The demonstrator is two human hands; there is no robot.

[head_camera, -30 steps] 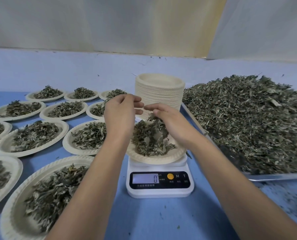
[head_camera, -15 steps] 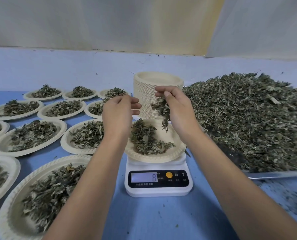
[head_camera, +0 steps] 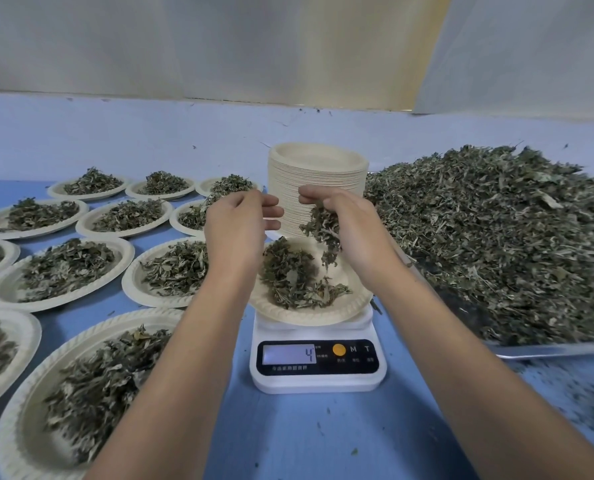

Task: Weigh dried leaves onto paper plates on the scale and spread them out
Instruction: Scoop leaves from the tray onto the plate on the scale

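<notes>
The right hand [head_camera: 352,233] gripped a clump of dried leaves [head_camera: 320,225] directly above the paper plate [head_camera: 323,317] on the scale [head_camera: 318,381]; the left hand [head_camera: 238,223] hovered alongside, loosely curled, empty.

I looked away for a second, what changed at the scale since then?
The right hand lifted a clump off the plate and holds it just above; the scale reading went from 0 to 8 to 4. The left hand stayed over the plate's left edge.
</notes>
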